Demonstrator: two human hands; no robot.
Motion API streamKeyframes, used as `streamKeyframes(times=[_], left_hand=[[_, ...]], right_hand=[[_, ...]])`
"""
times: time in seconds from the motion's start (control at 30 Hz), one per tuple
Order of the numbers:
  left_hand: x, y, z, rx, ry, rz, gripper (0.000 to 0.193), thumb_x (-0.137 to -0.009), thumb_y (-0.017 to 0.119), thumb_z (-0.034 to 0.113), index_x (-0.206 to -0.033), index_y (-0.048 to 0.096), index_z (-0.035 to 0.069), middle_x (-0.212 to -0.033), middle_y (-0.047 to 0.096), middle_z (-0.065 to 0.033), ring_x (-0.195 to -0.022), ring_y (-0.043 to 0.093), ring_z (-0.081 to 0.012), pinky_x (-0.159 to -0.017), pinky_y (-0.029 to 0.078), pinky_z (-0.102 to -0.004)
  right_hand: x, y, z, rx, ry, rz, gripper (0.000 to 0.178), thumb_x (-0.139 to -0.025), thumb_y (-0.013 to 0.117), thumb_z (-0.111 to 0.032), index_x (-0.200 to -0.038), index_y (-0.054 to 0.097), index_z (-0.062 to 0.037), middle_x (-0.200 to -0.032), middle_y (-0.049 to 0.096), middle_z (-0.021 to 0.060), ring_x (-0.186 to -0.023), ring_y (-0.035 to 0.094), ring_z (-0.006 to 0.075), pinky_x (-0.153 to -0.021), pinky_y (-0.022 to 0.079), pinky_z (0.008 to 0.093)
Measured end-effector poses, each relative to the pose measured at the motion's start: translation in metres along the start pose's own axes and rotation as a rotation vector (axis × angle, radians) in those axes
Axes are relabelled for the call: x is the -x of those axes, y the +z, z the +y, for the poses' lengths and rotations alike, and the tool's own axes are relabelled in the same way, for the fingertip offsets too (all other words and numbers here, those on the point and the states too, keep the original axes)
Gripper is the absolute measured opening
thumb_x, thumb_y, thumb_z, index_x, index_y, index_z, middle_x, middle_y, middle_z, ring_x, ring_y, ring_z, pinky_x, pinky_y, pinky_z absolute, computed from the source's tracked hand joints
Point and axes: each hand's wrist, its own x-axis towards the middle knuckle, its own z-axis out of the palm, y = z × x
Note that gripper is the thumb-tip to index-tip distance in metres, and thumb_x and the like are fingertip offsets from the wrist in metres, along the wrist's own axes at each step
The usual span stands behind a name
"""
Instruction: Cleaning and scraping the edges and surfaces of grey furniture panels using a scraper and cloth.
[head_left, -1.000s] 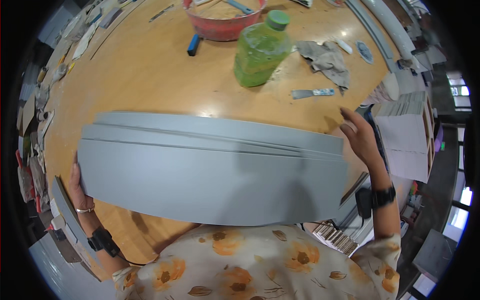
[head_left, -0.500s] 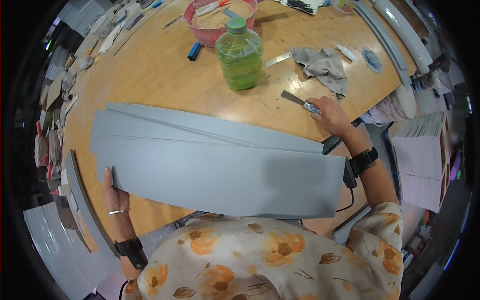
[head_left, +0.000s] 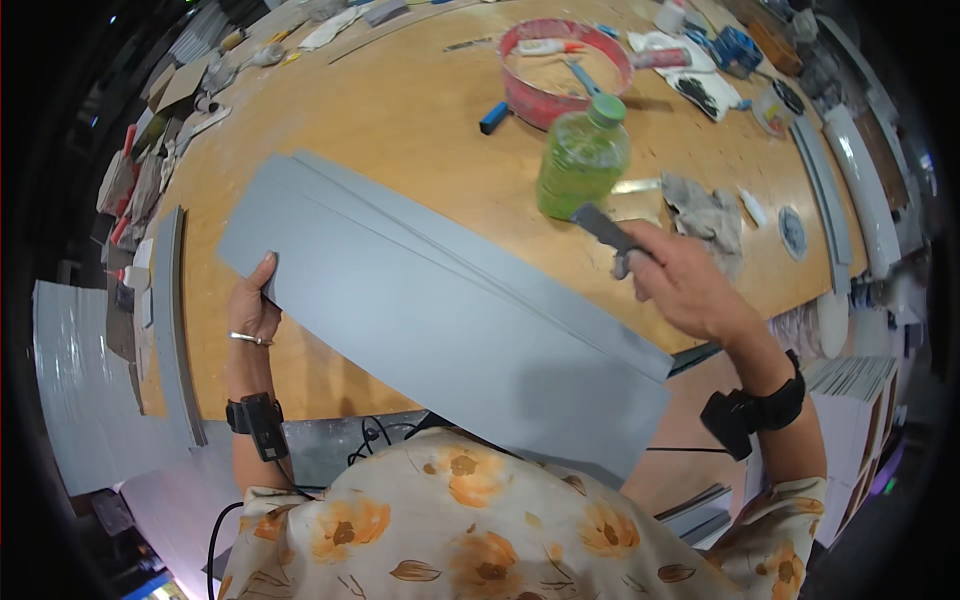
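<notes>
At the far left edge of the wooden surface (head_left: pixel 400 110) lies a clutter of scraps and offcuts (head_left: pixel 140 170), and a curved grey strip (head_left: pixel 172 310) runs along the near left rim. Just right of it, the left hand (head_left: pixel 250 305) grips the left end of a long grey panel (head_left: pixel 440 310), thumb on top of the near edge and fingers hidden beneath, so it is closed on the panel. The panel is a flat sheet with a raised fold running along its far side; its long axis slants from far left to near right, crossing in front of the person's chest, and its right end overhangs the near edge of the surface.

Beyond the panel, toward the far middle, sits a red basin (head_left: pixel 565 70) with tools in it, a blue marker (head_left: pixel 494 117) beside it, and a green plastic bottle (head_left: pixel 583 160) standing upright nearer in.

The right hand (head_left: pixel 685 285) hovers above the far right part of the panel, closed around a small dark blade-like tool (head_left: pixel 603 226) whose tip points far-left toward the bottle. It is not touching the panel; the panel's folded edge lies just below and near of it. The right hand is the nearer one to that fold's right end. A crumpled grey rag (head_left: pixel 712 215) lies right of the bottle, with white curved mouldings (head_left: pixel 850 190) at the far right.
</notes>
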Motion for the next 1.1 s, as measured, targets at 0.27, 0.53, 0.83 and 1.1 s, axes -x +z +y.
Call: streamKeyframes(times=[0.27,0.53,0.83,1.1], left_hand=[[0.042,0.038,-0.022,-0.014,0.113,0.002,0.056,-0.082,0.066,0.018,-0.127,0.04,-0.002,-0.118,0.052,-0.0121,-0.107,0.052,-0.0223,-0.092,0.043,-0.0334],[0.037,0.038,-0.016,0.021,0.059,-0.017,0.058,-0.078,0.069,0.017,-0.126,0.041,-0.002,-0.114,0.052,-0.0116,-0.104,0.053,-0.0213,-0.089,0.044,-0.0327],[0.039,0.036,-0.015,0.122,-0.007,-0.015,0.056,-0.077,0.069,0.009,-0.126,0.04,0.002,-0.114,0.053,-0.01,-0.104,0.053,-0.0203,-0.091,0.043,-0.0334],[0.041,0.038,-0.014,0.141,0.02,0.001,0.057,-0.076,0.07,0.007,-0.125,0.041,0.002,-0.113,0.054,-0.0094,-0.103,0.053,-0.0198,-0.092,0.042,-0.0326]], right_hand=[[-0.06,0.047,-0.046,0.178,-0.2,-0.093,0.042,-0.089,0.043,-0.015,-0.13,0.04,-0.0055,-0.096,0.06,0.0226,-0.087,0.057,0.039,-0.08,0.045,0.044],[-0.087,0.077,-0.055,0.114,-0.36,-0.001,0.04,-0.088,0.052,-0.012,-0.128,0.046,-0.0114,-0.091,0.058,0.0169,-0.086,0.057,0.0341,-0.075,0.046,0.0386],[-0.086,0.079,-0.071,0.212,-0.161,-0.152,0.042,-0.084,0.056,-0.01,-0.125,0.052,-0.0203,-0.076,0.051,0.0096,-0.072,0.055,0.0281,-0.066,0.046,0.0379],[-0.094,0.081,-0.075,0.238,-0.202,-0.157,0.042,-0.082,0.059,-0.008,-0.122,0.055,-0.0215,-0.073,0.051,0.0074,-0.066,0.055,0.0268,-0.061,0.047,0.0362]])
